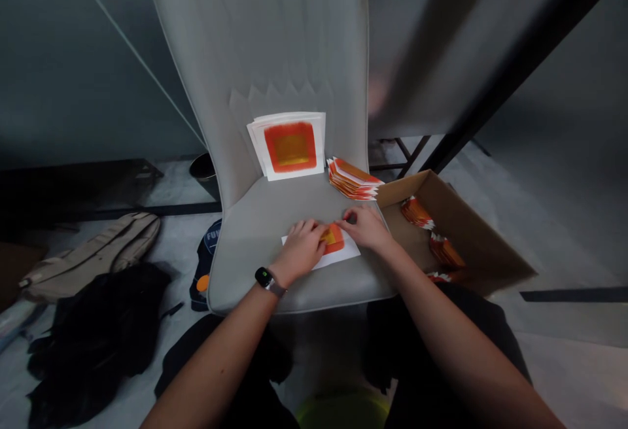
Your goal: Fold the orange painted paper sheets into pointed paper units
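Note:
A white paper sheet (343, 254) printed with an orange-red and gold square lies on the grey chair seat (245, 252). Pressed flat over its left part, my left hand (305, 246) has its fingers stretched out. My right hand (366, 226) is at the sheet's upper right, thumb and forefinger pinched together at the edge of the print; the pinched bit is too small to make out. Behind them, a stack of similar printed sheets (292, 146) leans against the backrest. A pile of folded orange-and-white papers (352, 179) sits at the seat's right edge.
An open cardboard box (483, 226) holding several bundles of folded papers (445, 250) stands right of the chair. On the floor at left lie a beige bag (98, 252) and black cloth (98, 350). A dark bin (205, 174) is behind the chair.

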Demonstrator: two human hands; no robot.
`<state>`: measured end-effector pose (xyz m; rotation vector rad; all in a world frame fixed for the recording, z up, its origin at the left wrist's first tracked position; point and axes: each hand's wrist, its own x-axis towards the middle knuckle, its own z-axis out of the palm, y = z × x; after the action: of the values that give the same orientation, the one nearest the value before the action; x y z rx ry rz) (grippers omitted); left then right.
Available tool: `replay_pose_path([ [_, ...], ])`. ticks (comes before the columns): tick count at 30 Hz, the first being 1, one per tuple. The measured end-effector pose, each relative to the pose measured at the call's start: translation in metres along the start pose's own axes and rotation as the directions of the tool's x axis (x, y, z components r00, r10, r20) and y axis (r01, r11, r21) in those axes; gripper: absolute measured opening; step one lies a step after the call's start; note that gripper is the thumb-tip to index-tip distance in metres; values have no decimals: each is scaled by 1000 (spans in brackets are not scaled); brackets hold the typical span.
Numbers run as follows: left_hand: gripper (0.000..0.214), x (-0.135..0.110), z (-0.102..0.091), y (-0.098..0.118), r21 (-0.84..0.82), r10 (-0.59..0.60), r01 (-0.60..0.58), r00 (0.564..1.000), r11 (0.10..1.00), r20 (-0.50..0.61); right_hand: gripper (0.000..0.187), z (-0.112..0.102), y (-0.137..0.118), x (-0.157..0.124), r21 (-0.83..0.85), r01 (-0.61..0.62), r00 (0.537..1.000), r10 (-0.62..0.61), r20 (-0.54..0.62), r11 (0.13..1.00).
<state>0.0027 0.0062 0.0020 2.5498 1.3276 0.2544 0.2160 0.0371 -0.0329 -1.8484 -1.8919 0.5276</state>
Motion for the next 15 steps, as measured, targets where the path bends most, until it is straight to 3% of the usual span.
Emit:
replay_pose_path([
  [4, 45, 3, 2, -5, 17, -8, 7, 999, 1000, 37, 26, -3, -1, 0, -43, -7, 1000, 6, -21, 999],
  [7, 45, 3, 2, -4, 53, 7, -9, 1000, 999, 26, 29, -9, -13, -10, -114, 119, 991, -125, -42, 986],
  [11, 39, -1, -1, -3, 65, 18, -20, 999, 998, 33, 47, -11, -30, -35, -92, 424, 899, -406, 163, 901],
  [13, 40, -5, -2, -5, 63, 21, -24, 999, 998, 37, 63, -10, -31, -46, -97, 420, 890, -389, 236, 902],
  [15, 42, -9, -5, -8, 82, 14, -16, 999, 997, 31, 76, -11, -25, -51, -128, 361, 911, -319, 261, 924],
])
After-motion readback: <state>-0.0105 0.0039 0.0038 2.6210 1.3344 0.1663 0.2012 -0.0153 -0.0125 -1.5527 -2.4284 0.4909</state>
